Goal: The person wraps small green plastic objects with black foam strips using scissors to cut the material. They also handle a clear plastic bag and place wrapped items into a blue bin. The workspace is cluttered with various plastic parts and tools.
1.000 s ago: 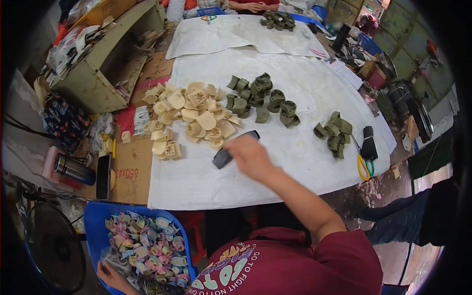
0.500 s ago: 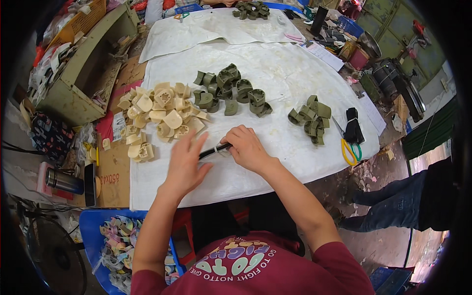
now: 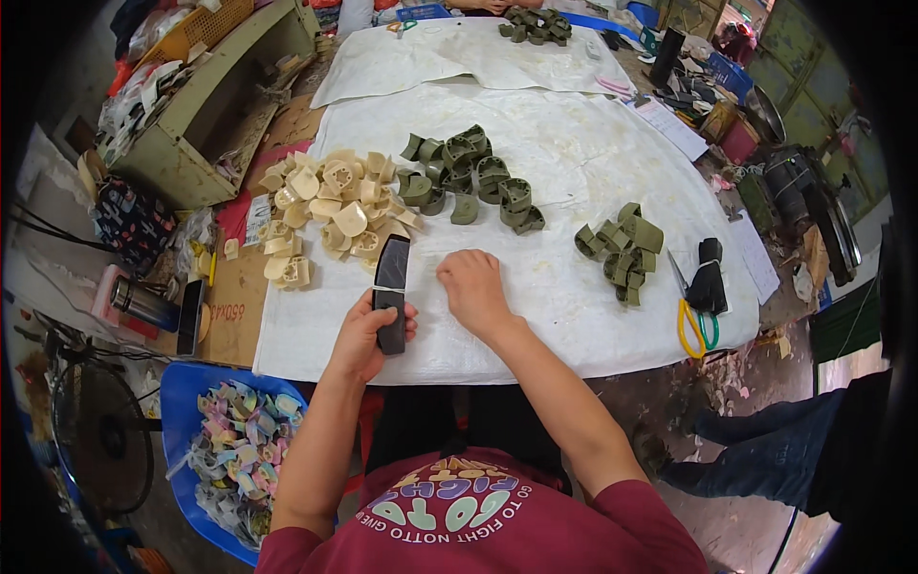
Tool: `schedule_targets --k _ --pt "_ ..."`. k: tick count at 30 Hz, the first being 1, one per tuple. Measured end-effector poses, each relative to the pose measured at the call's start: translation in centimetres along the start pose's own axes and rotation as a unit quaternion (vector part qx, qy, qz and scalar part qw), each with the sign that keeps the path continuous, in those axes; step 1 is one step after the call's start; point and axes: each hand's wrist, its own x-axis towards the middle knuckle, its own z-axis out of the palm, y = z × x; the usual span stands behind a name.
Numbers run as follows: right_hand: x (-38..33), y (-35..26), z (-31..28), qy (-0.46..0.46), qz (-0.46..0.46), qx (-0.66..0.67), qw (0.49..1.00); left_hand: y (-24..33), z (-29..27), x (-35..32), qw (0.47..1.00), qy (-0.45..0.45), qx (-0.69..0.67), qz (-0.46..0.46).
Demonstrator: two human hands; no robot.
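Left fingers (image 3: 379, 319) grasp a dark, white-banded strip (image 3: 392, 264); right fingers (image 3: 459, 267) curl, grip unclear.

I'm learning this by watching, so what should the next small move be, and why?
Probably bring the right hand over to the pale band across the dark bundle. The left hand grips the bundle below that band, and the right hand is close beside it, with nothing visible in its curled fingers.
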Motion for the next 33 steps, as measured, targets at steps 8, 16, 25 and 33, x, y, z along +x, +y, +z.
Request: schedule_targets --k 8,16,25,33 --pt "-3.5 -1.0 -2.7 0.005 0.009 -0.011 1.000 -2.0 7.5 1.0 0.982 -0.084 0.171 0.009" --pt "-3.1 -1.0 -6.4 -0.053 0.148 -0.019 0.987 -2.5 10.5 0.3 0.950 -0.109 0.292 0.034" --pt "-1.6 2.5 -6.0 0.088 0.205 0.015 0.975 -0.4 12.2 -2.1 0.950 -0.159 0.263 -0.056" --pt "-2.3 5.7 -10.0 0.104 0.242 0.007 0.965 1.0 8.1 -6.1 0.917 -0.117 0.382 0.026"
